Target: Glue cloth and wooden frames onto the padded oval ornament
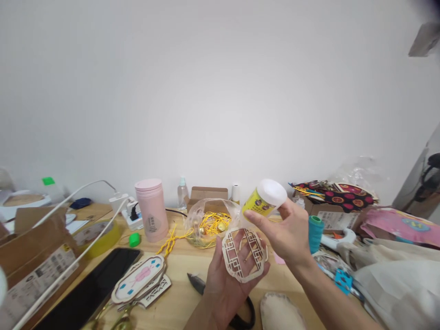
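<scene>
My left hand (225,293) is palm up and grips a thin wooden lattice piece (228,268) with cut-out bars; its fingers show through the gaps. Just above and to the right, my right hand (290,229) is closed around a small white bottle with a yellow label (258,204). The bottle is tilted, its white round end pointing up and right, its other end down toward the lattice piece. Whether the two touch, I cannot tell. Black-handled scissors (252,316) lie partly hidden below my left hand. Near my right forearm rests a pale wooden piece (280,311).
At left are a black phone (85,288), stacked wooden plaques (140,277), a pink tumbler (151,213), yellow tape (99,238) and a cardboard box (37,266). Behind my hands lies a plastic bag (195,213) of yellow cords. A teal thread spool (315,233) and white cloth (402,279) are at right.
</scene>
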A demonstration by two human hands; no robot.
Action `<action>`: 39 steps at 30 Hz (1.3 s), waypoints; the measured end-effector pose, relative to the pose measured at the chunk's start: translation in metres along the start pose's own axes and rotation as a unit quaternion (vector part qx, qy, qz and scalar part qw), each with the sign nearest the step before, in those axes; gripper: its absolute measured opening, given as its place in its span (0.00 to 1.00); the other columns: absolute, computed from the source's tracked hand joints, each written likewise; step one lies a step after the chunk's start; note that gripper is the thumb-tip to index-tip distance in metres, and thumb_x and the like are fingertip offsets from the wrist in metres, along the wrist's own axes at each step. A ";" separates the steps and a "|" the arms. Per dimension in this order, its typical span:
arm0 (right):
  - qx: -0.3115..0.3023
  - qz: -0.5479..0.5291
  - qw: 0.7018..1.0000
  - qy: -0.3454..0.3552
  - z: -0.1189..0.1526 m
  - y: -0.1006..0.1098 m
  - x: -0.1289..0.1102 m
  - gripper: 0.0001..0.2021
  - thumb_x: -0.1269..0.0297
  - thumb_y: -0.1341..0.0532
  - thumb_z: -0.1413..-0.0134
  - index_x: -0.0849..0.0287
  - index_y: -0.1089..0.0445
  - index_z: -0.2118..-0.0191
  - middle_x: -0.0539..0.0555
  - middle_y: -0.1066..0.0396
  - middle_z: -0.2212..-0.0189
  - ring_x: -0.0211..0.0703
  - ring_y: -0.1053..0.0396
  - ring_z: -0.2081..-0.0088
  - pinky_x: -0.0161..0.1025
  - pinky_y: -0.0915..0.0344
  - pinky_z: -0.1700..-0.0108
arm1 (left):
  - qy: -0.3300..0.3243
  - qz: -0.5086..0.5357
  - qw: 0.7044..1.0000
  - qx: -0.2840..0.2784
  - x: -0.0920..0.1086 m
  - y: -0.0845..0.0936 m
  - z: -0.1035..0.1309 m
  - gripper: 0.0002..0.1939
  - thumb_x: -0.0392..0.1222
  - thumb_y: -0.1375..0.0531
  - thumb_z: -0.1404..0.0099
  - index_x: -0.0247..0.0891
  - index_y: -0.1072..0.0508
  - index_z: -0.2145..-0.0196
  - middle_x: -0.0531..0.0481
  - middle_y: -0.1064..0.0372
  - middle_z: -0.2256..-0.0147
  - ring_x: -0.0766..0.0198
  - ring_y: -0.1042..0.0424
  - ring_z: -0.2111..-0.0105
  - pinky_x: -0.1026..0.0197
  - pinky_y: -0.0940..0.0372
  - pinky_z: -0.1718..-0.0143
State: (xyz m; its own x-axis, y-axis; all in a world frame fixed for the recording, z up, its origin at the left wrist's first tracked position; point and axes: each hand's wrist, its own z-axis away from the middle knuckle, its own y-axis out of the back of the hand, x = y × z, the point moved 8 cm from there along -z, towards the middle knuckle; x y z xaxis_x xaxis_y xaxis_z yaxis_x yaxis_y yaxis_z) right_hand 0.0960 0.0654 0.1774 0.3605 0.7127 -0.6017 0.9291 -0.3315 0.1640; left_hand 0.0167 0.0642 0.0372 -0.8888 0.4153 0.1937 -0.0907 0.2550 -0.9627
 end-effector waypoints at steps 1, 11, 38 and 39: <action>0.005 -0.004 1.000 0.000 -0.001 0.001 0.001 0.11 0.59 0.35 0.62 0.60 0.32 0.73 0.52 0.29 0.77 0.42 0.33 0.75 0.38 0.35 0.72 | 0.001 0.002 1.000 -0.003 0.000 -0.001 0.000 0.24 0.58 0.50 0.43 0.37 0.31 0.59 0.43 0.33 0.55 0.53 0.37 0.53 0.49 0.47 0.52; 0.003 0.010 1.000 -0.021 0.011 -0.005 -0.003 0.12 0.58 0.34 0.66 0.61 0.32 0.76 0.53 0.29 0.78 0.45 0.33 0.76 0.42 0.35 0.73 | -0.004 0.009 1.000 0.025 0.000 0.006 0.000 0.23 0.58 0.49 0.44 0.36 0.29 0.65 0.41 0.32 0.56 0.54 0.35 0.56 0.48 0.45 0.54; -0.006 -0.062 0.996 -0.056 0.011 -0.010 0.009 0.13 0.57 0.34 0.65 0.61 0.31 0.74 0.55 0.28 0.75 0.49 0.31 0.71 0.45 0.34 0.69 | 0.001 0.011 0.999 0.045 -0.003 0.006 0.001 0.24 0.60 0.48 0.45 0.37 0.31 0.62 0.42 0.32 0.58 0.55 0.35 0.58 0.52 0.43 0.56; -0.010 -0.067 0.996 -0.058 0.011 -0.010 0.009 0.12 0.58 0.34 0.65 0.61 0.31 0.74 0.55 0.28 0.75 0.48 0.31 0.71 0.45 0.34 0.69 | 0.002 0.011 0.999 0.048 -0.003 0.007 0.001 0.25 0.60 0.48 0.45 0.37 0.31 0.62 0.43 0.32 0.59 0.55 0.34 0.58 0.52 0.42 0.56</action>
State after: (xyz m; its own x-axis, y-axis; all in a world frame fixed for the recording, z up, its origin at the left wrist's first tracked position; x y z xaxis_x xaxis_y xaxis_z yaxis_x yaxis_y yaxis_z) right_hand 0.0888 0.0684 0.1620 0.2224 0.6734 -0.7050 0.9701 -0.2251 0.0911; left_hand 0.0184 0.0641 0.0298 -0.8890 0.4236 0.1737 -0.1144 0.1619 -0.9802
